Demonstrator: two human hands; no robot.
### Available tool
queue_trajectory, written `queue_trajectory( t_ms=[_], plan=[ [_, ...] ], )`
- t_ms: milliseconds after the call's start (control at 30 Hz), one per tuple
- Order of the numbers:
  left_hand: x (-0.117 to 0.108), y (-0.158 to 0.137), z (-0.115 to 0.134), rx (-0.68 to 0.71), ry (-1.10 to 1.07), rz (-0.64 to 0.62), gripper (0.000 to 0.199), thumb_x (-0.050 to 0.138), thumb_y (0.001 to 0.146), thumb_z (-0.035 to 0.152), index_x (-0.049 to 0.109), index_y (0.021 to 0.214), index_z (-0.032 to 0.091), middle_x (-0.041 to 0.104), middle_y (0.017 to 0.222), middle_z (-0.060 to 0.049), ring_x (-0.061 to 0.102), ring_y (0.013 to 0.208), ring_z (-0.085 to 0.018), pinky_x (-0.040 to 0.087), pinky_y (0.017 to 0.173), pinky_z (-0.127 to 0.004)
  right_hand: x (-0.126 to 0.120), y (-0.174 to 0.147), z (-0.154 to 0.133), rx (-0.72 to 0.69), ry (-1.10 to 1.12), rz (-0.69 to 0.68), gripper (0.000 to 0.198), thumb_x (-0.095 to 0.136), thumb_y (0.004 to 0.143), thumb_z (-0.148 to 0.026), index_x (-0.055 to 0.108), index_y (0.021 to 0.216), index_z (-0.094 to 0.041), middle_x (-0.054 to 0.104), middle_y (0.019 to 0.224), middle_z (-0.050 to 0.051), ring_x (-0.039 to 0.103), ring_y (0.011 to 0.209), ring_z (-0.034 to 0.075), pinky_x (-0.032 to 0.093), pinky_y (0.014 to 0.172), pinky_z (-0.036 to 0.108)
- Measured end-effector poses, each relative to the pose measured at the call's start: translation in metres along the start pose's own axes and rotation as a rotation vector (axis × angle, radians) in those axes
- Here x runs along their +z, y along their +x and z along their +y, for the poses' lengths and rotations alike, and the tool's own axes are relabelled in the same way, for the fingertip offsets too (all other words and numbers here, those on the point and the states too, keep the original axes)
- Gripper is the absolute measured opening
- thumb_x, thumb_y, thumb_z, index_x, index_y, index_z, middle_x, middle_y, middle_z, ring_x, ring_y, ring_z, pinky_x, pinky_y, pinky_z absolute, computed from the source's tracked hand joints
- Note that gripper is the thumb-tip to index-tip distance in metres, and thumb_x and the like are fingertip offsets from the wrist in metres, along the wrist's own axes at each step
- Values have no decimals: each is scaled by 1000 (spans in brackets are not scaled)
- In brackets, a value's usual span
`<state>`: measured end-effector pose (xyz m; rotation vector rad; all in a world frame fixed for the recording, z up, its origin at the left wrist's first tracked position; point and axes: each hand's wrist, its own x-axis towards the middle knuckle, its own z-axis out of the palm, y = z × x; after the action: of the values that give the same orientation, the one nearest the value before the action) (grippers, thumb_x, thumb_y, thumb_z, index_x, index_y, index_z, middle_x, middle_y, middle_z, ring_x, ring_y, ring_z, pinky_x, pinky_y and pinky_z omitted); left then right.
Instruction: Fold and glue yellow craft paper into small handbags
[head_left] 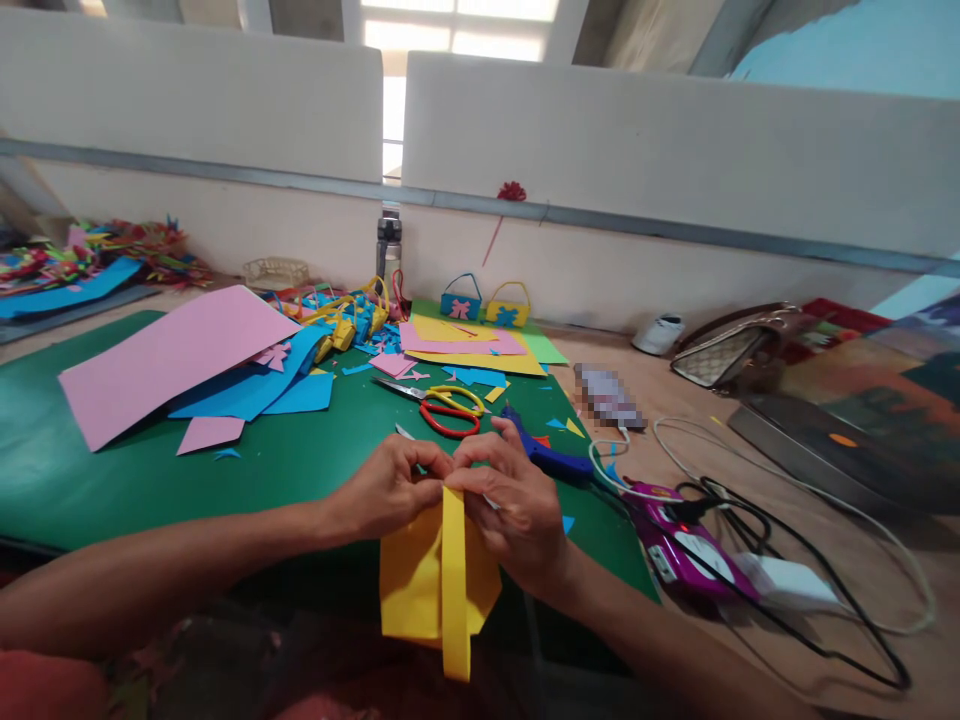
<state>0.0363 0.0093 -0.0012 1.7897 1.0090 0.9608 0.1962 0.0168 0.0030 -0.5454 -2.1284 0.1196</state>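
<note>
Both hands meet at the top end of a yellow paper bag (411, 585) with a strip handle (454, 590), held over the near edge of the green mat. My left hand (386, 490) pinches the bag's upper edge. Fingers of my right hand (517, 505) press together where the strip joins the bag; the exact contact is partly hidden by the fingertips. Just beyond the hands lie scissors (450, 410) with red and yellow handles. A blue glue gun (551, 455) rests right of my right hand.
Pink sheets (180, 360) and blue sheets (300, 393) lie left on the green mat (90, 480). Finished small bags (460, 305) stand at the back by a bottle (389, 250). Cables, a purple power strip (690, 555), a phone (609, 396) and a handbag (731, 350) are to the right.
</note>
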Motion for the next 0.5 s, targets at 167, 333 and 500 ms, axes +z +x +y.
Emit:
queue_trajectory(
  t_ms=[167,333,500],
  plan=[
    [2,1,1,-22,-84,-16,13,54,72,18,60,63,10,54,60,1,44,57,-8,34,54,-18,-5,1,-7,-53,-14,9,18,51,76,-6,58,73,-22,58,75,-1,59,72,12,26,97,43],
    [1,1,1,-9,-102,-25,12,55,72,17,60,65,9,58,63,-1,46,58,-9,35,54,-18,-8,0,-10,-69,-10,21,18,52,76,-7,58,74,-23,59,75,-2,59,74,12,27,98,43],
    [0,2,-2,81,-46,0,13,52,73,12,62,65,10,63,68,-2,54,65,-11,40,61,-19,-4,2,-2,-67,-95,15,15,51,78,-10,59,77,-23,60,77,0,59,79,15,27,97,44]
  ],
)
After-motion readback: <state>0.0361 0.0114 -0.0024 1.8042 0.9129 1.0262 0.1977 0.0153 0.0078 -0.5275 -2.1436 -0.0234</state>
